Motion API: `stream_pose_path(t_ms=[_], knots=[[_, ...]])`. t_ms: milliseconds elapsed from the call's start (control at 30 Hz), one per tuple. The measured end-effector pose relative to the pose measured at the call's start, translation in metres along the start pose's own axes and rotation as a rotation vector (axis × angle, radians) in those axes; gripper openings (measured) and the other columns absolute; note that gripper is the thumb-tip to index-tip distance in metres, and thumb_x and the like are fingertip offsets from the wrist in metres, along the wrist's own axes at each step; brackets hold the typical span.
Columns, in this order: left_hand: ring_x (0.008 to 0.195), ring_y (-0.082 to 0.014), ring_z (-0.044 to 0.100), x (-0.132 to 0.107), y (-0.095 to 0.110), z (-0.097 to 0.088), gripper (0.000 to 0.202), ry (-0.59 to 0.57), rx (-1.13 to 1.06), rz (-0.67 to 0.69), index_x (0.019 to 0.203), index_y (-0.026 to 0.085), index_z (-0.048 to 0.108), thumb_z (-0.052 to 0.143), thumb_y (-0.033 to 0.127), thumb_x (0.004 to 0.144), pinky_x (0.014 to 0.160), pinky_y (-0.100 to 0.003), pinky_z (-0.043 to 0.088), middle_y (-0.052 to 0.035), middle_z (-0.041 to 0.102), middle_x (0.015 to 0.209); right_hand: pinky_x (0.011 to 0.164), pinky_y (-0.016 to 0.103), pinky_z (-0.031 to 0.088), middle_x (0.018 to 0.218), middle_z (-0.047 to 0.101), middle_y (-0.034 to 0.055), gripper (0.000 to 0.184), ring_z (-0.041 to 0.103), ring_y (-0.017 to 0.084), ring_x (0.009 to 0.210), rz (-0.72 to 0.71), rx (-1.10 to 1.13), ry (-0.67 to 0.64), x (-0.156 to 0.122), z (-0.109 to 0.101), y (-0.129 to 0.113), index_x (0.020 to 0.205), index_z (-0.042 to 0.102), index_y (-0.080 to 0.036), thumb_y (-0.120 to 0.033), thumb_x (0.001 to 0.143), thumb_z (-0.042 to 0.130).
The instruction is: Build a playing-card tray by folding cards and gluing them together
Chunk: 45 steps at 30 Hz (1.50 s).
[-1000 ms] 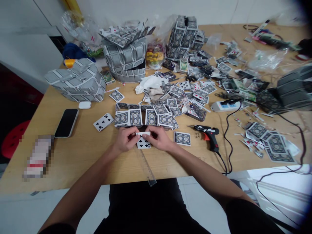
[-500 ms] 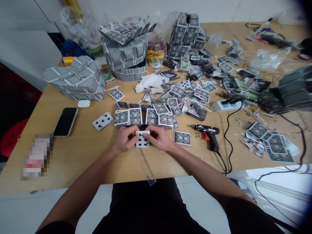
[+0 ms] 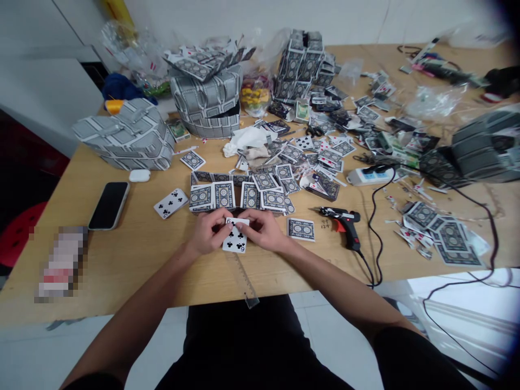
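My left hand (image 3: 208,234) and my right hand (image 3: 263,230) both pinch the top edge of a six of clubs card (image 3: 235,240), face up, just above the wooden table (image 3: 134,254). Its lower half hangs free over a clear ruler (image 3: 246,280) that points toward me. Right behind my fingers lies a row of face-down patterned cards (image 3: 239,195). One face-down card (image 3: 301,229) rests beside my right hand. A face-up clubs card (image 3: 171,203) lies to the left.
A black and orange glue gun (image 3: 341,222) lies right of my hands, its cord running off the table edge. A phone (image 3: 109,205), an earbud case (image 3: 140,175) and card-covered boxes (image 3: 125,135) sit left. Loose cards, a power strip (image 3: 371,176) and scissors litter the back.
The six of clubs has come a little lower and more into view between my fingers. The hands stay in the same place.
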State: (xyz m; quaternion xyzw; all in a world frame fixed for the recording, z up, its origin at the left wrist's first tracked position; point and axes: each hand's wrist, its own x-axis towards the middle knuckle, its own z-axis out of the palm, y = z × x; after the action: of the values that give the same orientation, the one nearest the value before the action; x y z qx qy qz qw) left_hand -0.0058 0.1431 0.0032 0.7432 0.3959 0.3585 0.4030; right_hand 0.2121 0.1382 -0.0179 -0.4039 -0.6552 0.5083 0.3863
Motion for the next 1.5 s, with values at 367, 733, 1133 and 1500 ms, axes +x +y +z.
stream_pose_path(t_ms=[367,733,1133,1500], knots=[[0.044,-0.0097,0.041,-0.0042,-0.0070,0.0041,0.009,0.050,-0.071,-0.044,0.103,0.022,0.061,0.062,0.031,0.100,0.049,-0.023,0.029,0.0099,0.047,0.052,0.057,0.027,0.045,0.077,0.074,0.0036,0.036,0.056,0.013,0.059,-0.032,-0.056,0.109,-0.0021,0.0052,0.0009,0.108,0.080,-0.017,-0.051,0.101,0.069],[0.049,-0.0084,0.047,-0.0008,-0.0028,0.0043,0.006,0.096,0.052,0.152,0.096,0.021,0.066,0.061,0.018,0.099,0.052,-0.022,0.035,0.0084,0.054,0.059,0.051,0.024,0.042,0.060,0.065,0.0001,0.058,0.059,0.013,0.054,0.069,0.088,-0.045,-0.0003,0.0007,-0.0030,0.073,0.061,-0.019,-0.067,0.106,0.053],[0.049,-0.0075,0.045,-0.0002,0.0003,0.0050,0.007,0.114,0.144,0.174,0.095,0.021,0.066,0.061,0.018,0.099,0.050,-0.021,0.033,0.0091,0.050,0.059,0.052,0.025,0.042,0.066,0.064,0.0001,0.048,0.055,0.012,0.056,0.049,0.113,-0.069,0.0007,0.0000,-0.0010,0.088,0.070,-0.017,-0.061,0.104,0.062],[0.050,-0.0091,0.044,-0.0025,0.0009,-0.0028,0.012,0.037,0.050,0.152,0.109,0.021,0.064,0.062,0.027,0.098,0.051,-0.022,0.033,0.0089,0.051,0.062,0.056,0.024,0.040,0.079,0.071,0.0020,0.036,0.051,0.011,0.060,-0.035,0.033,-0.031,0.0001,0.0010,-0.0059,0.104,0.077,-0.015,-0.050,0.103,0.067]])
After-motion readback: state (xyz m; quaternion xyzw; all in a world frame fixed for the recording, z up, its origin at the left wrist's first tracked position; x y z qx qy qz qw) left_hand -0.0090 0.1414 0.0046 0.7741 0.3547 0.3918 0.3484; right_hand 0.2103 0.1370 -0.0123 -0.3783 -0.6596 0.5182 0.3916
